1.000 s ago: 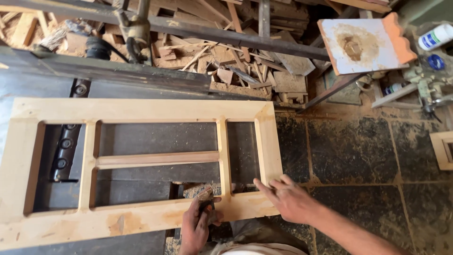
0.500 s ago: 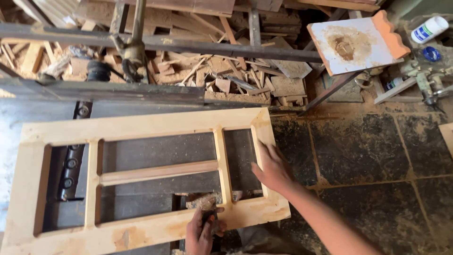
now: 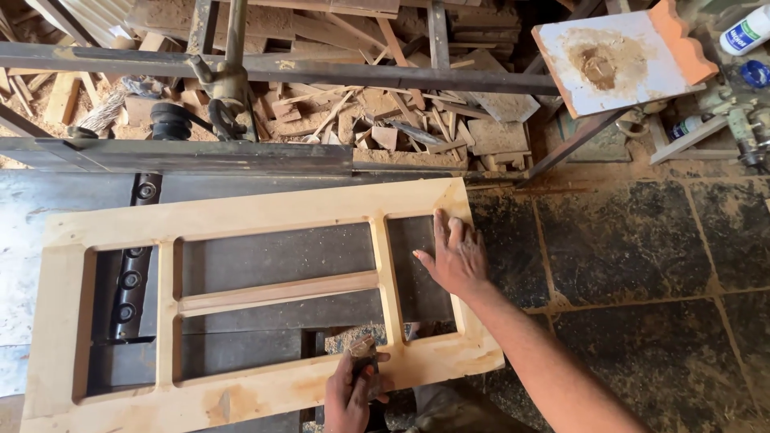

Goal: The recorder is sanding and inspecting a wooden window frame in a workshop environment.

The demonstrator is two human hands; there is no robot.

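— What fills the left and middle of the frame?

— A pale rectangular wooden frame with four openings [image 3: 241,215], lying flat on a dark grey metal machine table [image 3: 273,256]. It reaches from the left edge to just right of centre. A tall opening sits at its left end, two long ones in the middle are split by a darker reddish rail [image 3: 277,290], and a narrow one comes at the right. Patches of tan filler mark the near rail (lower centre of the frame).

— And the hands?

— The left hand [image 3: 353,393], at bottom centre, is clenched round a small dark tool [image 3: 365,353] pressed to the near rail's inner edge, with sawdust heaped just beside it. What kind of tool it is I cannot tell. Further right, the right hand [image 3: 453,256] lies open and flat, fingers spread and pointing up the frame, palm on the right-hand upright; it grasps nothing. Its forearm runs down to the lower right corner.

— Beyond that?

— Wood offcuts [image 3: 385,112] piled along the top, and a white board with an orange scalloped edge [image 3: 618,56] at upper right, above a dusty dark stone floor [image 3: 626,240].
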